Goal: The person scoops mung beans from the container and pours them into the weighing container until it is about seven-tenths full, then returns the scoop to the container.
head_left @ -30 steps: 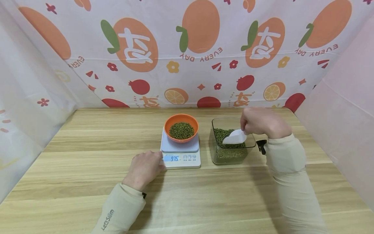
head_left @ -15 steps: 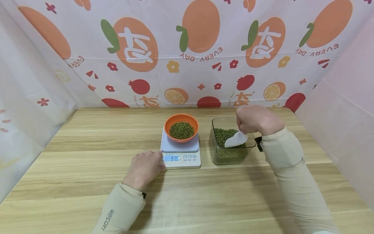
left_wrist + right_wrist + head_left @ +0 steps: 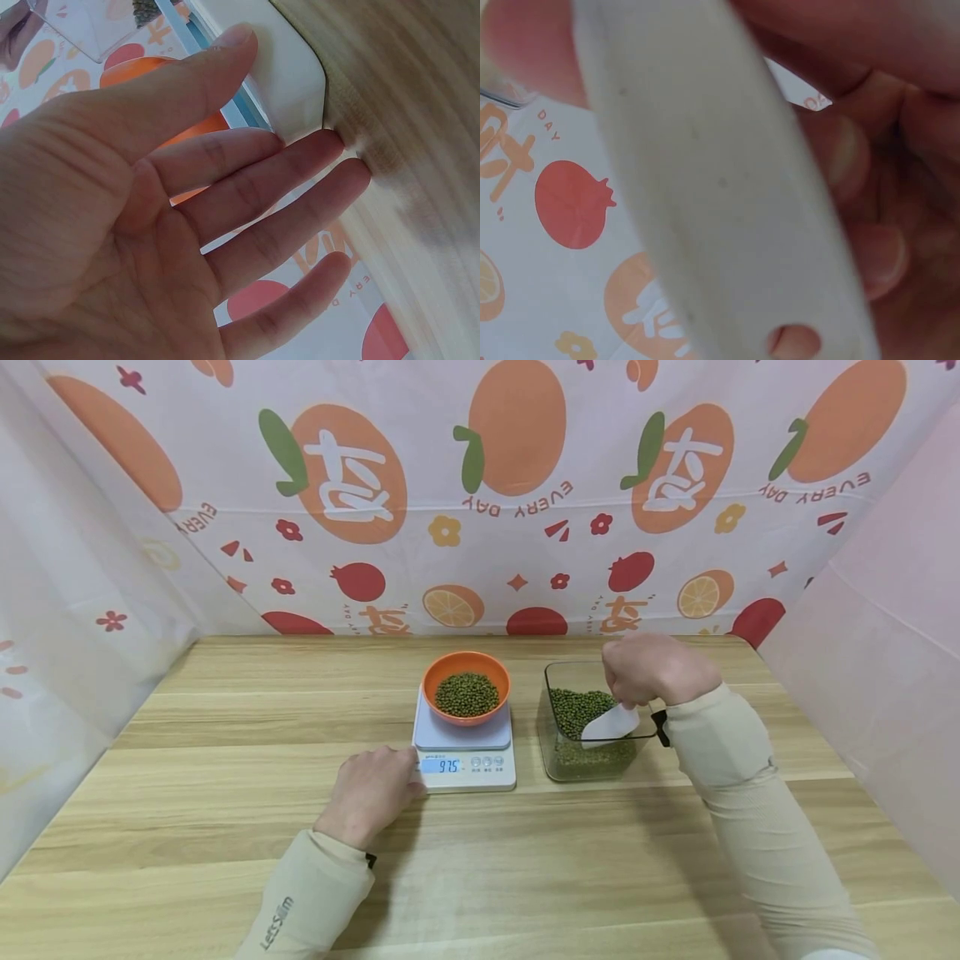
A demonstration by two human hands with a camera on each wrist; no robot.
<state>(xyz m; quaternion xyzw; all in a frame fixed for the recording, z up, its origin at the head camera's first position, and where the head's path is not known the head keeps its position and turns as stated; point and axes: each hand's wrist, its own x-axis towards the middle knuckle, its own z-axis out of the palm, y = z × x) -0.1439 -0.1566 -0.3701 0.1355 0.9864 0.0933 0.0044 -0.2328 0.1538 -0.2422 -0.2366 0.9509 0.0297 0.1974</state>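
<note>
My right hand (image 3: 660,668) grips a white scoop (image 3: 611,725) by its handle, which fills the right wrist view. Its blade slants down inside a clear square container (image 3: 550,760) and overlaps the green mung beans (image 3: 576,710) there. Left of it, a white kitchen scale (image 3: 483,782) reads 97.5. On its platform stands an orange bowl (image 3: 465,721) with more mung beans (image 3: 467,695). My left hand (image 3: 371,789) touches the scale's near left corner. In the left wrist view, that hand's thumb (image 3: 236,45) lies against the scale's edge, the other fingers extended.
Everything stands on a wood-grain table (image 3: 247,735). Behind it hangs a fruit-print curtain (image 3: 517,552), with pale sheets at both sides. The container's walls rise around the scoop, close to the right of the scale.
The right hand has shifted a little left, and the scoop's blade has tipped more steeply and lower into the container. The left hand, the bowl and the reading stay the same.
</note>
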